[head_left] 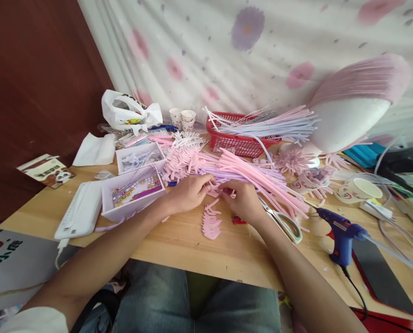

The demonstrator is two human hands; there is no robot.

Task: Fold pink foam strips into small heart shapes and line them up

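Observation:
My left hand (189, 190) and my right hand (243, 199) meet at the middle of the wooden table (179, 240), both pinching a pink chenille stem (217, 188) between their fingertips. Behind them lies a big heap of pink and lilac stems (248, 173). A small stack of bent pink stem pieces (210, 223) rests on the table just in front of my hands. Green-handled scissors (286, 223) lie to the right of my right wrist.
A blue glue gun (341, 233) stands at the right with its cord. White boxes of beads (132, 192) and a white phone-like case (80, 210) sit at the left. At the back stand a red basket (237, 141), paper cups (182, 118) and a white foam form (345, 120).

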